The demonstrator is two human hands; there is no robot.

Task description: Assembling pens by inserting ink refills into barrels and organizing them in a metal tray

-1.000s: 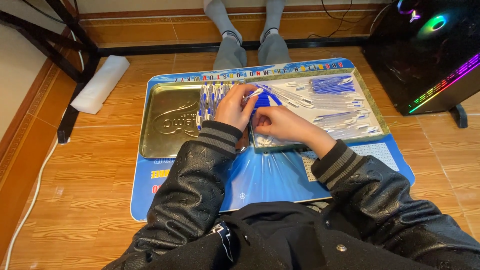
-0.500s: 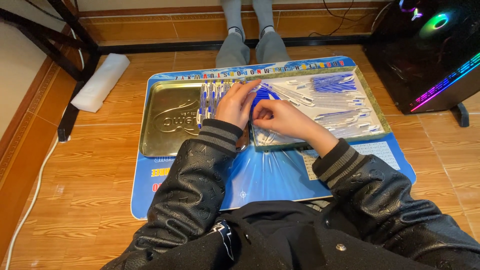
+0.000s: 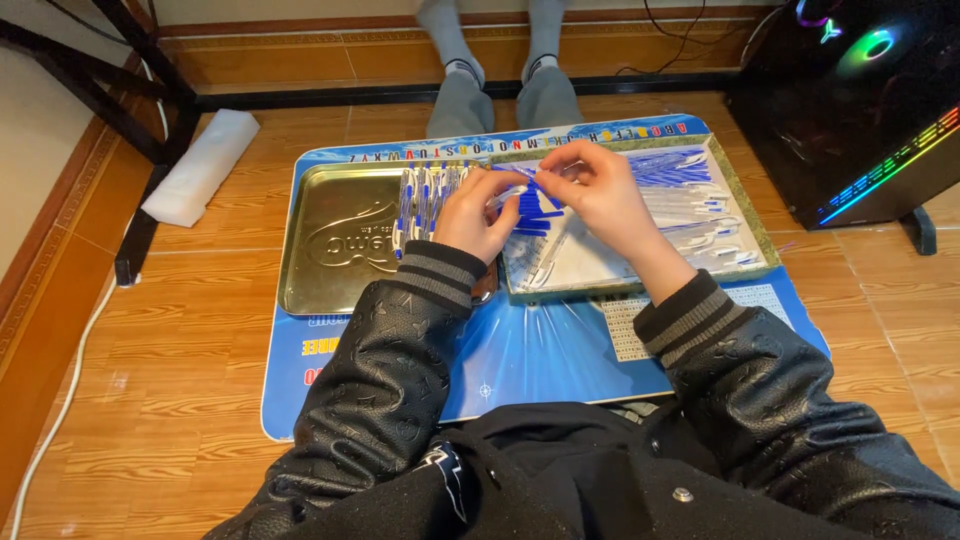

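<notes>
My left hand (image 3: 478,210) and my right hand (image 3: 598,190) are raised a little over the trays and together pinch a small clear packet (image 3: 532,208) with blue pieces inside. Below them a right-hand metal tray (image 3: 752,235) is full of similar clear packets of blue and white parts. A row of blue-and-white pieces (image 3: 428,195) stands along the right side of the left gold metal tray (image 3: 340,245). Both trays lie on a blue printed mat (image 3: 540,350) on the wood floor.
Another person's legs in grey trousers and socks (image 3: 495,85) sit across the mat. A black computer case with coloured lights (image 3: 860,100) stands at the right. A white foam block (image 3: 200,165) and a black frame leg (image 3: 140,240) lie at the left.
Both hands have lifted slightly and drawn together on the clear packet; the right hand moved up from the tray. The view has tilted a little.
</notes>
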